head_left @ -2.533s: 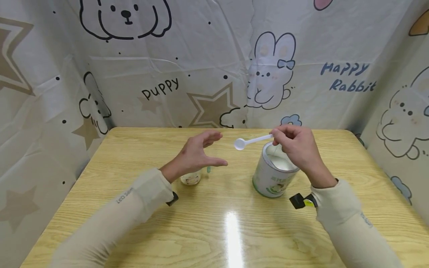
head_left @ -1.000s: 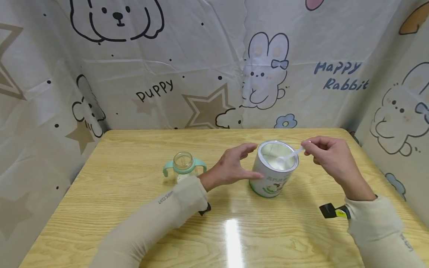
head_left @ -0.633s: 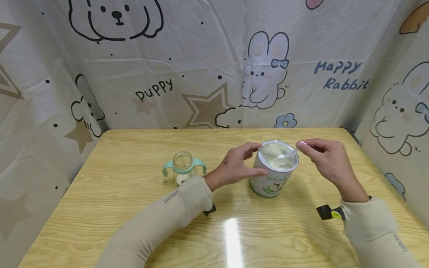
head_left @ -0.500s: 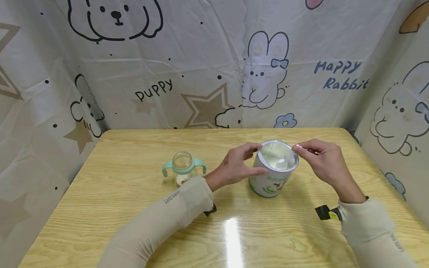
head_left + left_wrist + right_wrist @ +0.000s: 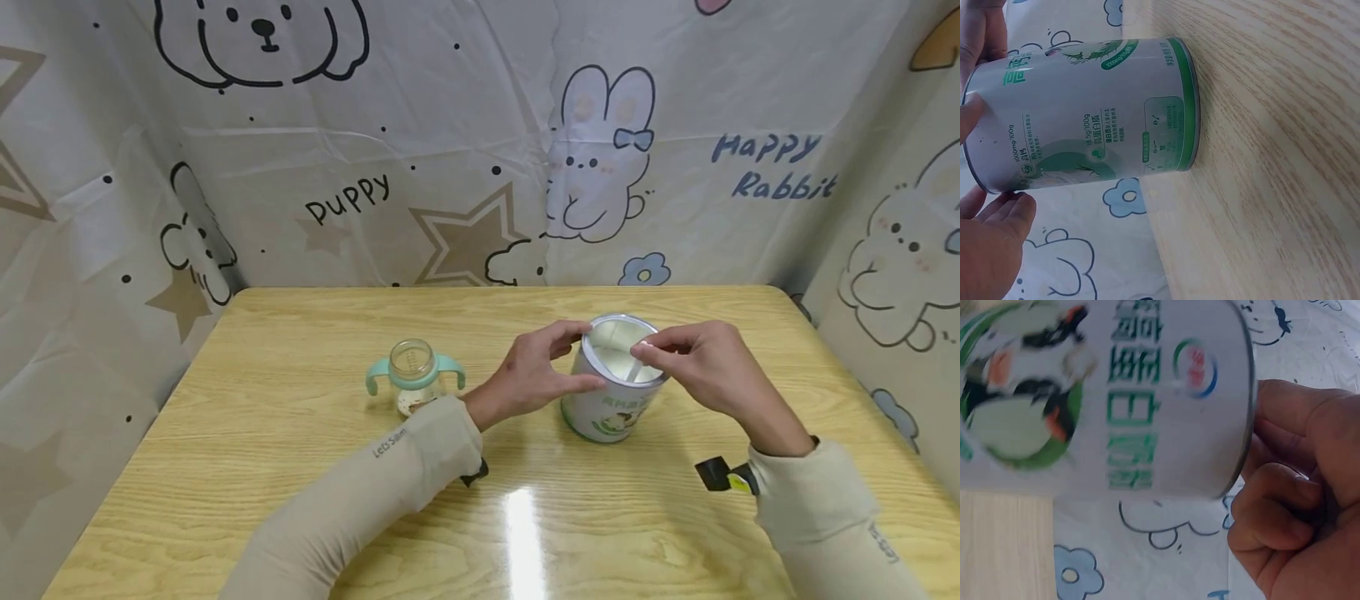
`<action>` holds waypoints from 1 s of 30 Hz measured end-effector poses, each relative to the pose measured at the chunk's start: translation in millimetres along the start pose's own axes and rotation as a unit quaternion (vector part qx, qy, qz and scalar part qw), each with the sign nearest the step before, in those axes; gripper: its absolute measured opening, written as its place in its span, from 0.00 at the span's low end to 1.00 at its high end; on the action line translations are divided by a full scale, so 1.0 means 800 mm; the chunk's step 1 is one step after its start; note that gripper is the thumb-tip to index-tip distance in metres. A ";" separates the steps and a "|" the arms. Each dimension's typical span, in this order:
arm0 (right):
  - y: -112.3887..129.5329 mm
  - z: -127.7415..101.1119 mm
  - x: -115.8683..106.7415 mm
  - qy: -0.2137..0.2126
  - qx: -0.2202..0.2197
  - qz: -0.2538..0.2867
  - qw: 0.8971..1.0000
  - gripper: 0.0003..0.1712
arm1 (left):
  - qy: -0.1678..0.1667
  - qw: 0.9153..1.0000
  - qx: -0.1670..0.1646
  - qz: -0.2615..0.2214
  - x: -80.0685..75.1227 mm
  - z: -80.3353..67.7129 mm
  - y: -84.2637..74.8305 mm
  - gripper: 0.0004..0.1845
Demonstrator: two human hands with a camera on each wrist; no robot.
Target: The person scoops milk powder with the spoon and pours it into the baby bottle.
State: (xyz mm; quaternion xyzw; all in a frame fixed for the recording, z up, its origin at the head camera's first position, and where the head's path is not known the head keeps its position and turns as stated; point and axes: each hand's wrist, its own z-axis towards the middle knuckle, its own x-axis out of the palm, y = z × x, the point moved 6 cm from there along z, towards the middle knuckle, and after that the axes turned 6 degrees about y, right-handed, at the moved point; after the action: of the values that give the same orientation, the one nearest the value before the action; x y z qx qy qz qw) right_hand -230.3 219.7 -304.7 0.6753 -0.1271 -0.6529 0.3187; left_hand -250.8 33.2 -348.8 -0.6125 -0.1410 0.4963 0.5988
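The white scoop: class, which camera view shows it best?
The head view: the white scoop dips into the open can, pinched by the right hand. Both wrist views show only the can's printed side and fingers, never the scoop.

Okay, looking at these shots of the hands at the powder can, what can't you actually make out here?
- Spoon bowl: head view, hidden below the can rim and behind the right hand; whether it holds powder is unclear.
- Can label: right wrist view, blurred, text unreadable.
- Left hand: left wrist view, cut off by the left edge; only parts of it show.
- Bottle markings: head view, too small to read.
- Can opening: unseen in both wrist views.
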 end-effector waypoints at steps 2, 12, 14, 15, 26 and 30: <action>0.003 0.001 0.001 0.007 0.002 0.001 1.000 0.18 | 0.000 1.000 0.000 0.002 0.000 0.000 0.000 0.34; -0.004 0.000 -0.004 -0.045 0.028 0.044 0.998 0.21 | 0.002 1.000 -0.003 -0.004 0.000 0.000 0.000 0.35; -0.009 -0.001 -0.008 -0.063 0.044 0.056 0.995 0.23 | 0.002 1.000 -0.004 -0.005 0.000 0.000 0.000 0.35; -0.012 -0.001 -0.010 -0.070 0.051 0.062 0.994 0.24 | 0.001 1.000 -0.004 -0.005 0.000 0.000 0.000 0.35; -0.052 -0.016 -0.036 -0.141 0.118 0.108 0.977 0.27 | -0.002 1.000 0.004 -0.012 0.001 0.000 0.001 0.35; -0.055 -0.018 -0.035 -0.145 0.103 0.062 0.982 0.25 | -0.003 1.000 0.013 -0.007 -0.001 0.000 0.001 0.35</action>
State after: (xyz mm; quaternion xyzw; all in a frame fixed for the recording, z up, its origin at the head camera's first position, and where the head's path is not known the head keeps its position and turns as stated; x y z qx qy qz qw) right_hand -230.4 273.7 -309.2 0.5936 -0.2801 -0.7060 0.2661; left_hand -251.8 32.8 -349.6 -0.6018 -0.1404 0.4963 0.6098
